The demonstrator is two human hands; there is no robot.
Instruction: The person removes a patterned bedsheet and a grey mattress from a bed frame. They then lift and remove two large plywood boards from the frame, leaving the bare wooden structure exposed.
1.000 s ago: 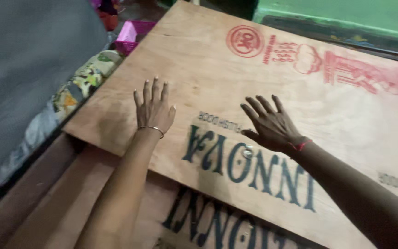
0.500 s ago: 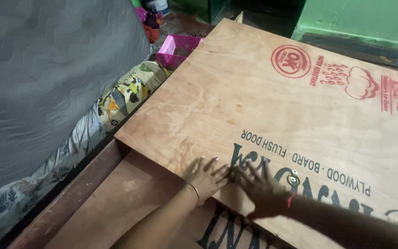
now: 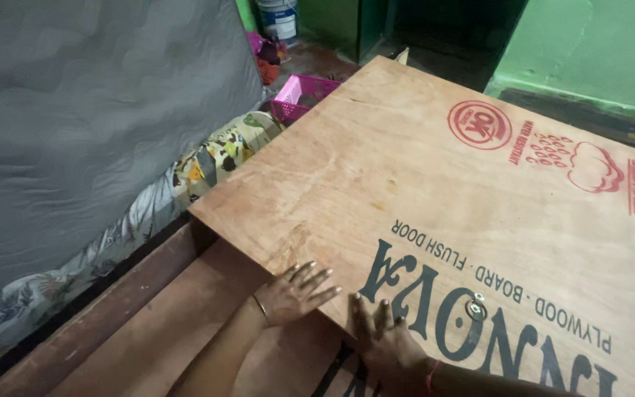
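Head view showed the left hand [image 3: 297,292] and right hand [image 3: 382,340], both open with fingers spread, pressed flat on the near edge of the plywood board [image 3: 435,198]. The board lay over a wooden frame [image 3: 148,323], right of a grey mattress [image 3: 75,125].

Plywood board [image 3: 406,176]: light reddish-brown, wood grain, dark lettering near, red round stamp and red marks far right. Mattress [image 3: 90,125] left: grey, quilted wavy pattern. Sheet [image 3: 207,165] beneath it: floral, yellow, green, white. Basket [image 3: 303,95] far: pink. Wall [image 3: 597,44] far right: green. Bucket [image 3: 279,16] far: white.
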